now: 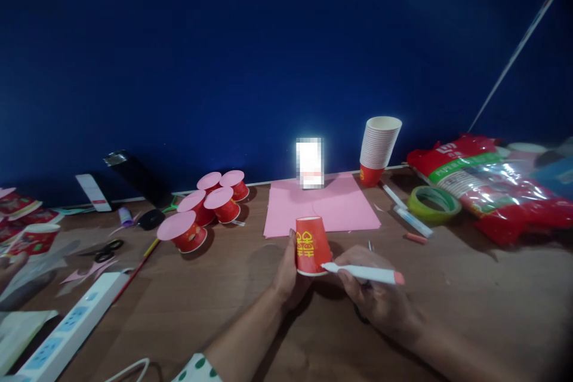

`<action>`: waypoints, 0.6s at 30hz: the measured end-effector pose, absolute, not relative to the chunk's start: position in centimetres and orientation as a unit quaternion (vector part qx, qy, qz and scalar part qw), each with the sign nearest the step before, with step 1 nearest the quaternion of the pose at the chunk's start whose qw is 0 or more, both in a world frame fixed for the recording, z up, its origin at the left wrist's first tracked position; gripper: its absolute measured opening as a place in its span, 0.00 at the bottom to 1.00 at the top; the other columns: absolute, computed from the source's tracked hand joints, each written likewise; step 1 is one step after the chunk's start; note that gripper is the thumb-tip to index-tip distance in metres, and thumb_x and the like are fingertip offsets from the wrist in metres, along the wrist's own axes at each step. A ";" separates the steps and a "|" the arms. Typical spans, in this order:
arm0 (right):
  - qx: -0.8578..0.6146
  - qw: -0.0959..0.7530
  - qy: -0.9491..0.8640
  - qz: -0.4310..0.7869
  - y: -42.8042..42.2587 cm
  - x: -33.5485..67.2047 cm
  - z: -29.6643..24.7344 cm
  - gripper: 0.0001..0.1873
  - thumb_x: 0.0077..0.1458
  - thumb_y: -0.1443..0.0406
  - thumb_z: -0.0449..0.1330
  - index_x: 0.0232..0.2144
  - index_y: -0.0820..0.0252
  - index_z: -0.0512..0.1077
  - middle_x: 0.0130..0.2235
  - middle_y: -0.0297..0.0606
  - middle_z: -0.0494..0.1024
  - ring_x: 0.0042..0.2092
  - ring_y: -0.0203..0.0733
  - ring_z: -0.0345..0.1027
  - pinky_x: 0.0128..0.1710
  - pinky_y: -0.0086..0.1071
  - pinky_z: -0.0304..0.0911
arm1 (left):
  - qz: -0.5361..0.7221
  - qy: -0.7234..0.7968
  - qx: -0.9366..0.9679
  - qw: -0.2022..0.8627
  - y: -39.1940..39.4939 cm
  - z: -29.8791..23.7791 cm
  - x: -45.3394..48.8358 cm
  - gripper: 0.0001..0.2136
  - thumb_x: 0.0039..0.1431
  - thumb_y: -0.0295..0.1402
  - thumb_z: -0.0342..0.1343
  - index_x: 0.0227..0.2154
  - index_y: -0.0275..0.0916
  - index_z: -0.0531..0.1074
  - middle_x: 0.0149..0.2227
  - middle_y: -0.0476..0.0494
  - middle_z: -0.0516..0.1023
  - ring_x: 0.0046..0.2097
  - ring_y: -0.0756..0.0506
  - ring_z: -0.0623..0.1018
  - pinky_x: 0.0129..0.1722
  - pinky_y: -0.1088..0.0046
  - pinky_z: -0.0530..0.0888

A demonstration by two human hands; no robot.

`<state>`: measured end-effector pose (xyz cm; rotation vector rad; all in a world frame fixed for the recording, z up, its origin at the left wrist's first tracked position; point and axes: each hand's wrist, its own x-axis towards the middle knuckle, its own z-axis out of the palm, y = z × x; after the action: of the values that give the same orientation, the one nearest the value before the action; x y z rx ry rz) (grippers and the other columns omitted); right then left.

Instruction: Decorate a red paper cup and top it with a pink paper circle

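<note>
My left hand (286,277) is closed around an upside-down red paper cup (311,245) with yellow characters, standing it on the wooden table (215,304). My right hand (373,298) grips a white marker (364,273) with a pink end cap; its tip touches the cup's lower rim. Just behind the cup lies a sheet of pink paper (331,209).
Several red cups capped with pink discs (203,209) stand at left. A stack of paper cups (378,149), a green tape roll (433,203), pens and a red plastic bag (492,185) lie at right. Scissors (105,249) and a power strip (74,325) are at left.
</note>
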<state>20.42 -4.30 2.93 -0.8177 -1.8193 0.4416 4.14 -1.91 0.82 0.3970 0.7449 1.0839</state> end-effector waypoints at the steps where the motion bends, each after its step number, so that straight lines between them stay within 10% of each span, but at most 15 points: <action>1: -0.347 0.521 -0.758 0.179 -4.3 20.4 3.0 0.07 0.62 0.64 0.54 0.31 0.56 0.70 0.29 0.37 0.77 0.31 0.40 0.72 0.28 0.32 0.70 | 0.500 0.344 0.187 0.772 -1.9 0.9 4.1 0.32 0.57 0.59 0.46 0.30 0.28 0.77 0.28 0.37 0.80 0.31 0.44 0.78 0.39 0.68 0.72; 18: -0.352 0.486 -0.783 0.161 -4.5 20.2 3.6 0.06 0.61 0.70 0.51 0.33 0.56 0.66 0.29 0.34 0.74 0.30 0.38 0.70 0.30 0.31 0.66 | 0.505 0.331 0.188 0.774 -1.9 0.6 3.9 0.31 0.60 0.56 0.44 0.32 0.27 0.76 0.29 0.36 0.80 0.32 0.43 0.78 0.39 0.68 0.73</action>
<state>20.20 -4.50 3.64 -0.8574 -1.9064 0.3906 3.92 -1.89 0.57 0.4078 0.7176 1.0941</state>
